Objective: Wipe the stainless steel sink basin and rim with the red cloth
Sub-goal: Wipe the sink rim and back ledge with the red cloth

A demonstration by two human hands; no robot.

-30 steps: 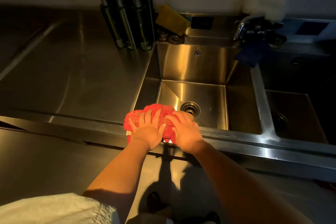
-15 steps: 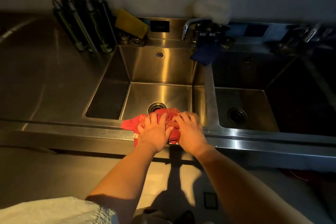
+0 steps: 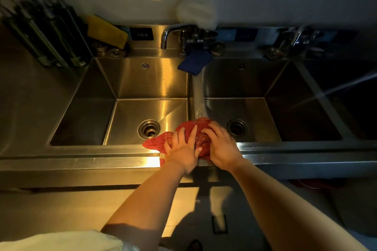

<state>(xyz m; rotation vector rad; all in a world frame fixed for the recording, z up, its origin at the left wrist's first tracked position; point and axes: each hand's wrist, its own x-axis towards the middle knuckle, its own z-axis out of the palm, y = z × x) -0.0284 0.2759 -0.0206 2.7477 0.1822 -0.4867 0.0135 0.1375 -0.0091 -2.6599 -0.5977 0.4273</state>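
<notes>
A left hand (image 3: 183, 150), fingers spread, is pressing the cloth (image 3: 156, 142) onto the rim (image 3: 81, 154); the right hand (image 3: 223, 149) is gripping it.

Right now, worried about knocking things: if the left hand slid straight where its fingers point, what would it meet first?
The left hand, on the red cloth, would follow the sink divider; the blue cloth at its far end looks first, though depth is unclear.
</notes>
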